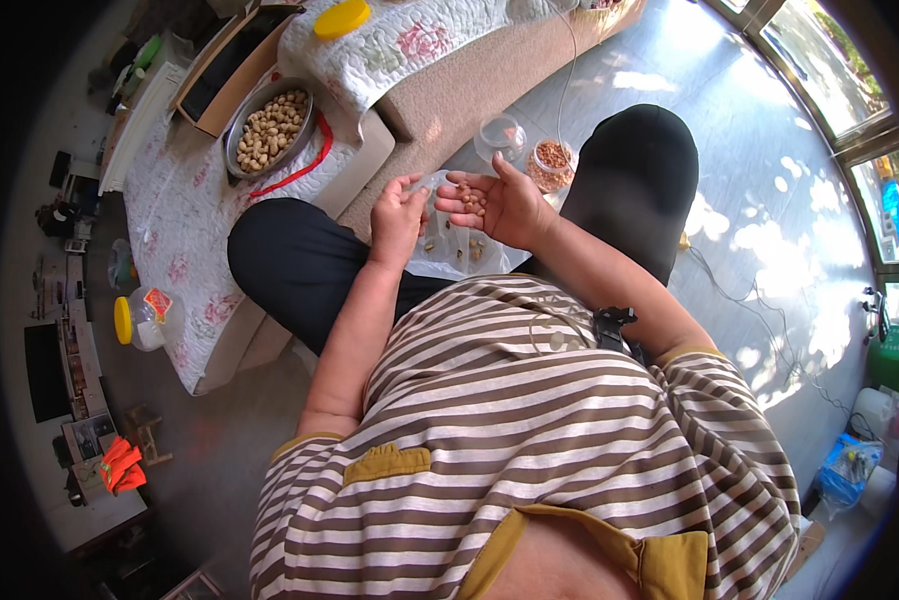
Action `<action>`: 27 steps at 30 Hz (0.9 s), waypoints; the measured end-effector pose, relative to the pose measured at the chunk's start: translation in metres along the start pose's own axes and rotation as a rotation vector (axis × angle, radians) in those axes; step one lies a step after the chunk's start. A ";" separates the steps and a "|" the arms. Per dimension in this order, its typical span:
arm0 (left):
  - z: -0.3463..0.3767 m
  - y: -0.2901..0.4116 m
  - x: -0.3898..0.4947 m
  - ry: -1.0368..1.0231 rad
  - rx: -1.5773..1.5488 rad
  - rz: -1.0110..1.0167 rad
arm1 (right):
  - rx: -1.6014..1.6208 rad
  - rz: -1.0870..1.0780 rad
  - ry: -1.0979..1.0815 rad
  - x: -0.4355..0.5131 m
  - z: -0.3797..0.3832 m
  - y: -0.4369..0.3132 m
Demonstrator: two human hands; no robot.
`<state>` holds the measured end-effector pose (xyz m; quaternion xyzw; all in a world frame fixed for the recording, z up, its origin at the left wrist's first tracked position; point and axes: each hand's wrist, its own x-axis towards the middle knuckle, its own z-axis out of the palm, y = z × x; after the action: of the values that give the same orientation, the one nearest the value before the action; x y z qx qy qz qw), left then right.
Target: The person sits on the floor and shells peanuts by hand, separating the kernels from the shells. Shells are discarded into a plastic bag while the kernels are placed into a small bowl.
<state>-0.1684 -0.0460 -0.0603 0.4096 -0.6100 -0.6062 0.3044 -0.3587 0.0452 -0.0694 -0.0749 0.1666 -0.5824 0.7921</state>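
My right hand (pixel 503 201) is palm up with its fingers extended, and several shelled peanuts (pixel 473 199) lie on the fingers. Beside it, my left hand (pixel 400 217) has thumb and fingers brought together; whether something is between them cannot be made out. Beneath both hands, between my knees, is a translucent plastic bag (pixel 449 259) with several small brown pieces in it. A clear jar of reddish shelled peanuts (pixel 551 166) stands just beyond my right hand, next to a clear plastic container (pixel 500 136).
On the quilted sofa cover (pixel 172 225) rests a metal bowl (pixel 308 135) of unshelled peanuts (pixel 269 135), near a red strap (pixel 307 166) and a cardboard box (pixel 217 112). A yellow lid (pixel 341 19) lies farther up. A yellow-lidded jar (pixel 146 319) is at left; cables (pixel 749 300) cross the floor at right.
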 end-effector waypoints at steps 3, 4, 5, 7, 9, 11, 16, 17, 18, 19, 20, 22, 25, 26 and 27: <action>0.006 0.012 0.005 -0.009 -0.026 -0.006 | 0.002 0.011 -0.014 -0.002 0.001 -0.004; 0.008 0.018 0.007 -0.004 -0.027 -0.005 | -0.004 0.008 -0.005 -0.003 0.001 -0.005; 0.010 0.022 0.009 -0.013 -0.023 0.001 | -0.010 0.005 0.003 -0.005 0.002 -0.005; 0.012 0.028 0.012 -0.027 -0.019 0.014 | -0.013 0.002 0.019 -0.008 0.004 -0.006; 0.013 0.030 0.018 -0.035 0.002 0.009 | -0.007 -0.004 0.037 -0.010 0.008 -0.009; 0.016 0.036 0.024 -0.041 0.018 0.008 | 0.001 -0.003 0.031 -0.012 0.012 -0.011; 0.011 0.052 0.053 -0.108 0.066 0.074 | 0.048 0.016 -0.034 -0.014 0.013 -0.016; 0.008 0.056 0.060 -0.119 0.070 0.079 | 0.046 0.024 -0.039 -0.014 0.014 -0.018; 0.005 0.062 0.065 -0.125 0.097 0.097 | 0.045 0.029 -0.041 -0.015 0.017 -0.020; 0.003 0.069 0.068 -0.151 0.124 0.102 | 0.014 0.023 -0.023 -0.015 0.018 -0.021; 0.001 0.077 0.071 -0.176 0.152 0.106 | -0.016 0.018 -0.007 -0.015 0.019 -0.023; -0.003 0.095 0.074 -0.199 0.224 0.099 | -0.048 0.018 0.031 -0.014 0.016 -0.026; -0.017 0.102 0.086 -0.304 0.298 0.138 | -0.063 0.023 0.133 -0.008 0.011 -0.031; -0.021 0.104 0.086 -0.304 0.333 0.135 | -0.072 0.024 0.188 -0.005 0.010 -0.032; -0.024 0.108 0.087 -0.326 0.361 0.143 | -0.083 0.025 0.241 -0.002 0.010 -0.035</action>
<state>-0.2033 -0.1407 0.0372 0.3101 -0.7767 -0.5224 0.1659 -0.3865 0.0352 -0.0486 -0.0350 0.2856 -0.5699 0.7697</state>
